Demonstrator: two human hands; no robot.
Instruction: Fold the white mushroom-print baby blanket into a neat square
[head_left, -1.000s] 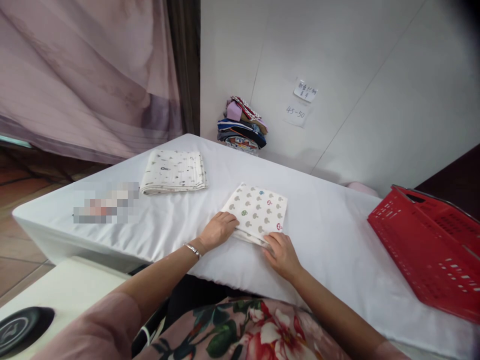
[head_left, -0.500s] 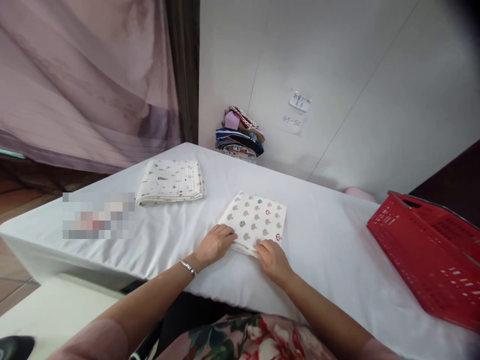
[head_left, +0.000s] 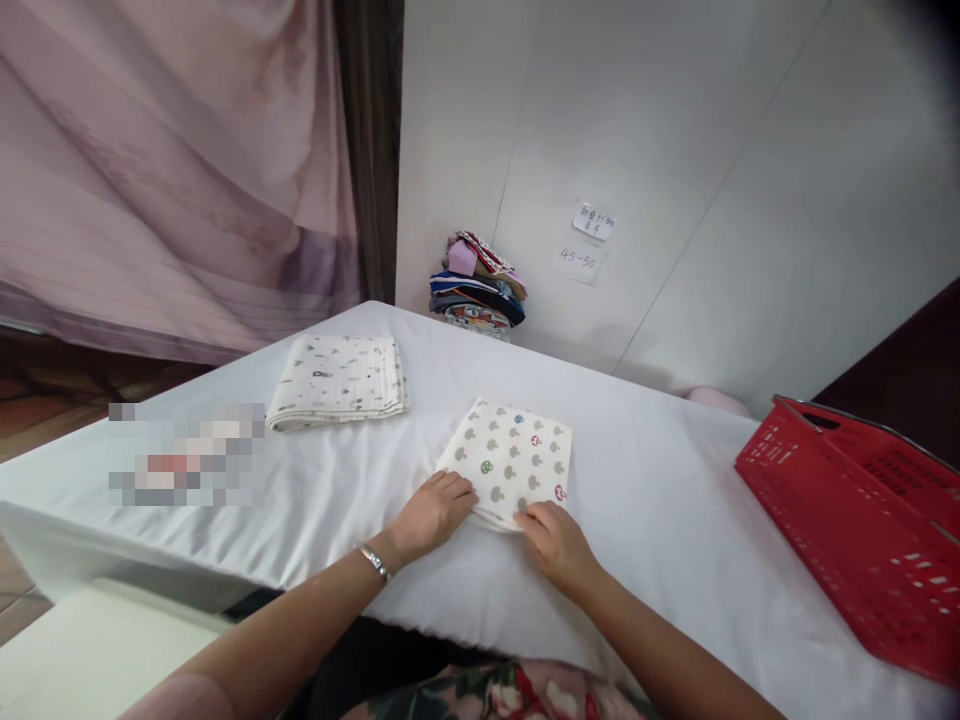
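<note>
A folded white cloth (head_left: pixel 517 455) printed with grey, red, green and blue mushrooms lies flat on the white-covered table (head_left: pixel 660 500). At its near left corner, my left hand (head_left: pixel 435 512) has its fingers curled over the edge. My right hand (head_left: pixel 559 545) pinches the near edge further right, thumb and fingers closed on the cloth. Another folded white cloth (head_left: pixel 337 378), with small dark and green prints, rests to the far left, apart from both hands.
On the right stands a red plastic basket (head_left: pixel 847 540). Beyond the table's far edge is a stack of folded clothes (head_left: pixel 478 285) by the wall, near paper notes (head_left: pixel 579 262). A blurred-out item (head_left: pixel 187 455) lies at left. A pink curtain (head_left: pixel 172 180) hangs behind.
The whole view has shifted slightly, so things appear a little lower. Both hands stay at the same near edge of the mushroom cloth, and its fold looks the same.
</note>
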